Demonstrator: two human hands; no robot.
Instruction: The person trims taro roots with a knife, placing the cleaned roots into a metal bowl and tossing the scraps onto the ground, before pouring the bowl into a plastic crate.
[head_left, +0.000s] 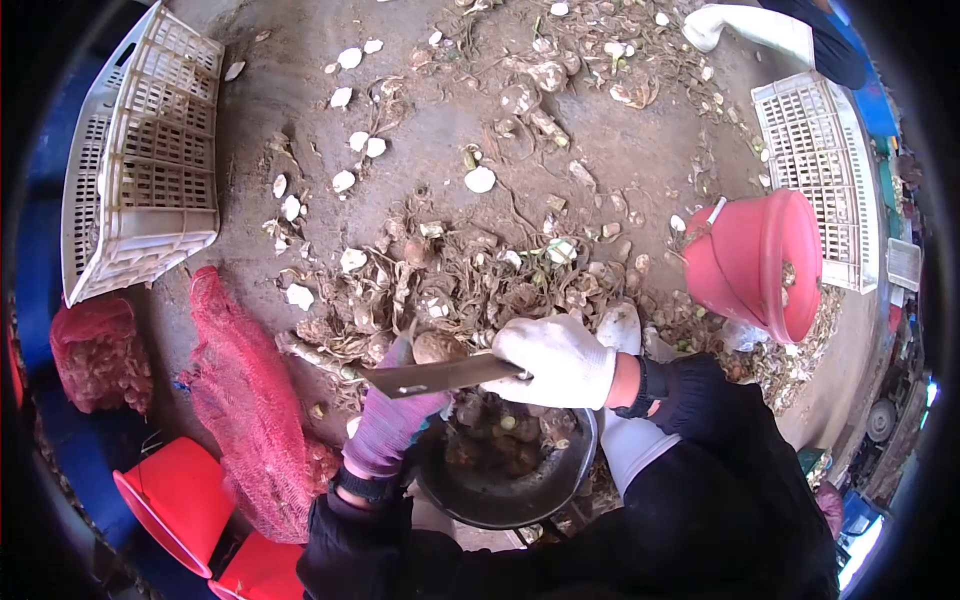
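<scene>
My right hand (555, 362), in a white glove, is closed round the handle of a wide-bladed knife (430, 375). The blade points left, across the front of my left hand (385, 425), which wears a purple and grey glove. A round brown root (438, 348) shows just behind the blade, at my left fingers. Those fingers are mostly hidden by the blade, so their grip is unclear. Below both hands sits a dark basin (510, 500) with brown roots and a pale cut piece inside.
Trimmings (480, 270) litter the ground ahead. White crates (160, 170) stand left and right (820, 170). A pink bucket (735, 260) is at the right. Red mesh sacks (245, 400) and red buckets (185, 500) are at the left. Another person's leg (760, 30) shows top right.
</scene>
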